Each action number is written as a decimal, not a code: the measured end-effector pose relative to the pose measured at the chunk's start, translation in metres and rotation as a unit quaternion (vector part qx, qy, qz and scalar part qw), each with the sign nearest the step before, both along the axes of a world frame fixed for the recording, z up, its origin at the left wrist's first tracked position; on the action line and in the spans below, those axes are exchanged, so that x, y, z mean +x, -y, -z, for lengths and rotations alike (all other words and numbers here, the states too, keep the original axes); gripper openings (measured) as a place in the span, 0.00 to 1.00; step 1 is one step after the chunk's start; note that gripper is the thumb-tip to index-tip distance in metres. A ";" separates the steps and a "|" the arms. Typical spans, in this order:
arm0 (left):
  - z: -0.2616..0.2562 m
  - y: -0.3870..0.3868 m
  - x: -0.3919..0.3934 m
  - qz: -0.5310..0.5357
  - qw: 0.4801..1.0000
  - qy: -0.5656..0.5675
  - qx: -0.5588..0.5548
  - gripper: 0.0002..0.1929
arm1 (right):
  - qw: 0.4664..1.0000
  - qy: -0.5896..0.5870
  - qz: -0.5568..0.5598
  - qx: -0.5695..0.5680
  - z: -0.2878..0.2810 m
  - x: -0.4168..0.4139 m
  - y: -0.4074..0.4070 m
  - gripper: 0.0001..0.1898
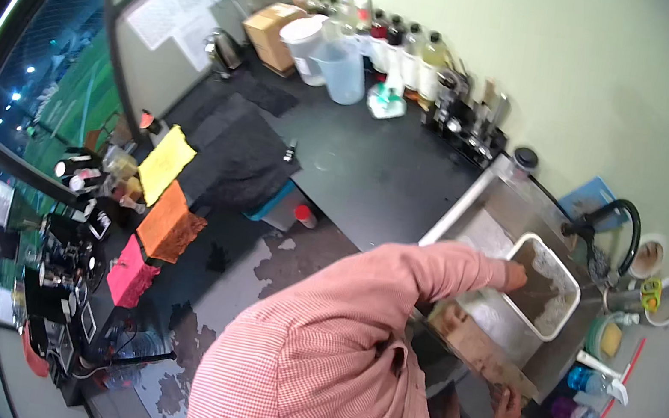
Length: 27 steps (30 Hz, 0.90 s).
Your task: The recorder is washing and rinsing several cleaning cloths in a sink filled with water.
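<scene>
My left hand (516, 277) reaches over the near rim of a white rectangular plastic tub (569, 322), which holds murky brown water with foam. Its fingertips are hard to make out. The tub stands in a stainless steel sink (494, 202). At the sink's front edge lies a long, flat, brown-stained panel (482, 348); its material is unclear. My right hand (506, 406), with a pale band at the wrist, touches the lower end of this panel with its fingers. Whether those fingers close around it does not show. Red-and-white checked sleeves cover my left arm and torso.
A black faucet (629, 233) arches behind the sink. Spray bottles (591, 380) and a yellow sponge (611, 339) stand beyond the sink's right end. Bottles, pitchers (343, 74) and a cardboard box (271, 37) line the black counter (373, 169). Yellow, orange and pink cloths (134, 270) hang behind me.
</scene>
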<state>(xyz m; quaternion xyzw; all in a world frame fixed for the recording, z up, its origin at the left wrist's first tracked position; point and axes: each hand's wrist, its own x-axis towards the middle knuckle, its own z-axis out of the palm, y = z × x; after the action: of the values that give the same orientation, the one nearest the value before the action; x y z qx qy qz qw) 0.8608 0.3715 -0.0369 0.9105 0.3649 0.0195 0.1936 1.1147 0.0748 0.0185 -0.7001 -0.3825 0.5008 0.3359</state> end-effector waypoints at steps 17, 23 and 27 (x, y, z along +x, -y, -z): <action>0.023 -0.057 0.044 0.177 0.951 -0.239 -0.080 0.25 | 0.996 0.048 -0.011 0.078 -0.043 0.033 -0.089 0.15; 0.031 -0.053 0.046 0.137 0.965 -0.197 -0.102 0.18 | 0.987 0.031 -0.064 0.143 -0.056 0.046 -0.127 0.15; 0.047 -0.040 0.053 0.049 0.968 -0.244 -0.026 0.27 | 0.986 0.071 -0.108 0.103 -0.059 0.043 -0.126 0.15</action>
<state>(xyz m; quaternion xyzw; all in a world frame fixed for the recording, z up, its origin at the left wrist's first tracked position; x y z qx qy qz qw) 0.9138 0.4111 -0.0842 0.8992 0.3566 -0.2218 0.1229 1.1579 0.2010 0.0779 -0.6503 -0.5282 0.4408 0.3222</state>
